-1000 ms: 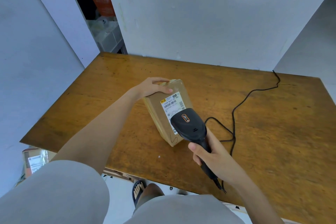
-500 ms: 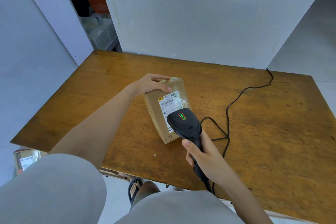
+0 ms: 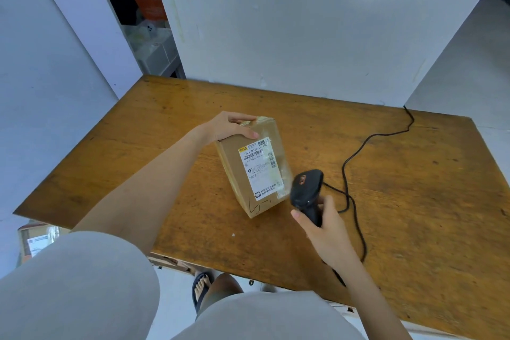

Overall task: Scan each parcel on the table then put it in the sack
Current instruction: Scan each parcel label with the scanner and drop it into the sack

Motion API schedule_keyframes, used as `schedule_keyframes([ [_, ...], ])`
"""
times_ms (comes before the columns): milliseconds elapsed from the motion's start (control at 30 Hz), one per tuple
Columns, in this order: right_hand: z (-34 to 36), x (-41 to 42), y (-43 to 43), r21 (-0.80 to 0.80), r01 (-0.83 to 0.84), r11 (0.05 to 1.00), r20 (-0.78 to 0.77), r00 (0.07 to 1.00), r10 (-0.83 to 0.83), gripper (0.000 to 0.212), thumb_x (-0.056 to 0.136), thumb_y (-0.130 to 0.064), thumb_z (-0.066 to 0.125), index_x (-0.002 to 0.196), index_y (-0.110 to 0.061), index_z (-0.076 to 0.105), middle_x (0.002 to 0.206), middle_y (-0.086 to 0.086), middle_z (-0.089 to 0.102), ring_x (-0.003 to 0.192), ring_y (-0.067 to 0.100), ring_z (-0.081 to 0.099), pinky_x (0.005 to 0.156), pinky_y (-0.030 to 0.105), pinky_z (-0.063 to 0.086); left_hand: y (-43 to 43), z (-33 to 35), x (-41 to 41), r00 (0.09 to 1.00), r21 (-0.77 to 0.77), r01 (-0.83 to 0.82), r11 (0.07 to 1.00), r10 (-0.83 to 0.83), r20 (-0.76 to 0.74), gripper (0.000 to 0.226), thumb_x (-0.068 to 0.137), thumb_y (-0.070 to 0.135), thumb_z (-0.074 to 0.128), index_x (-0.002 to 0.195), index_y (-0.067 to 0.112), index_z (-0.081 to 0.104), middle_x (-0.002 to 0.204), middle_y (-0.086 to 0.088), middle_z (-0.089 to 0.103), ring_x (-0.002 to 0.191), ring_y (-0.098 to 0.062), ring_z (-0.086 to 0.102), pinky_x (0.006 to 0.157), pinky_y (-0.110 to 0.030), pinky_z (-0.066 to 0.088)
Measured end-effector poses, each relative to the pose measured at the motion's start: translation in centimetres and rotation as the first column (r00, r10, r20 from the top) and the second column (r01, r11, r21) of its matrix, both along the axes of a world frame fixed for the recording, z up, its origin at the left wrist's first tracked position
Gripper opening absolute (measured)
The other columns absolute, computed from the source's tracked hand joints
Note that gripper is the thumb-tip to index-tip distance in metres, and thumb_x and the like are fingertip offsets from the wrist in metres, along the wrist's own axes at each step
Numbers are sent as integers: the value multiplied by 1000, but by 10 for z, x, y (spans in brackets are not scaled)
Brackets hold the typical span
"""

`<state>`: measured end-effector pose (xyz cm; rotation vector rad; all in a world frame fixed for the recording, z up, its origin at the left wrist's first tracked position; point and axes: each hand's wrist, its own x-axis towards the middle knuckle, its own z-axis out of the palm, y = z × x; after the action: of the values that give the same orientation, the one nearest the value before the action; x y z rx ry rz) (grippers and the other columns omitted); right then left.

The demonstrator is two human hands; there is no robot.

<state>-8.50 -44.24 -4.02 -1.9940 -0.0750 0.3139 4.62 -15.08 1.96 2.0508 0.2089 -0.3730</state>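
My left hand [image 3: 229, 127] curls over the far end of the brown cardboard parcel [image 3: 254, 171], propping it mid-surface on the wooden table [image 3: 414, 201] so its glossy taped label faces the reader. Just right, my right hand [image 3: 328, 232] clamps the smooth black scanner [image 3: 306, 190]; its cable [image 3: 344, 171] trails toward the far right corner.

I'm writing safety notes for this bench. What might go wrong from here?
The left hand grips the parcel only at its top edge; lifted one-handed, it may slip. The cable of the scanner loops on the table beside the right hand and may snag as the hand moves.
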Motion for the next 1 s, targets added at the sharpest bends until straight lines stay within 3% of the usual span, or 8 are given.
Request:
schedule_keyframes([
  [133,-38,24,-20,-356,126,926,72,992,-107,46,86,-31,68,117,-11,42,117,13,50,97,26,56,76,36,49,1,-1,-4,999,-20,-30,999,30,-10,58,70,38,83,123,43,61,124,1,61,98,-17,66,76,-28,52],
  [267,-62,36,-28,-643,124,756,45,991,-125,59,89,-42,62,131,-10,37,128,14,45,119,36,46,89,52,47,1,-2,-7,998,-32,-57,998,57,-15,58,68,39,83,122,43,62,121,2,63,99,-18,67,79,-30,54],
  [600,-75,39,-21,-793,179,582,133,984,-121,66,85,-46,65,133,-10,38,130,14,45,120,35,39,92,51,38,4,-3,-16,989,-92,-146,985,143,-33,48,71,34,82,113,44,62,110,6,68,90,-14,69,65,-23,52],
  [700,-64,34,-12,-719,319,618,296,944,-143,70,76,-33,75,131,-6,42,123,20,43,113,40,39,86,53,38,7,-4,-20,982,-126,-186,974,182,-45,47,71,34,82,113,44,64,110,7,68,90,-13,68,66,-23,52],
  [800,-49,28,7,-495,365,789,498,863,-86,58,79,-24,72,128,-5,45,120,20,46,108,39,44,85,51,40,14,-7,-29,966,-184,-257,949,250,-57,50,71,38,81,117,42,64,107,8,70,84,-9,71,60,-20,53],
  [900,-37,30,35,-251,200,947,352,930,-103,55,93,-31,55,139,-11,33,135,14,39,124,30,39,102,46,37,26,-12,-42,928,-284,-371,884,362,-86,54,72,40,80,124,36,64,110,2,71,94,-18,71,74,-30,57],
  [1000,-27,36,69,-81,53,995,186,982,-38,52,99,-34,41,146,-15,28,144,8,38,131,20,38,107,32,31,45,-14,-65,869,-377,-490,786,477,-136,64,67,46,78,127,32,62,116,-1,71,104,-23,68,91,-39,55],
])
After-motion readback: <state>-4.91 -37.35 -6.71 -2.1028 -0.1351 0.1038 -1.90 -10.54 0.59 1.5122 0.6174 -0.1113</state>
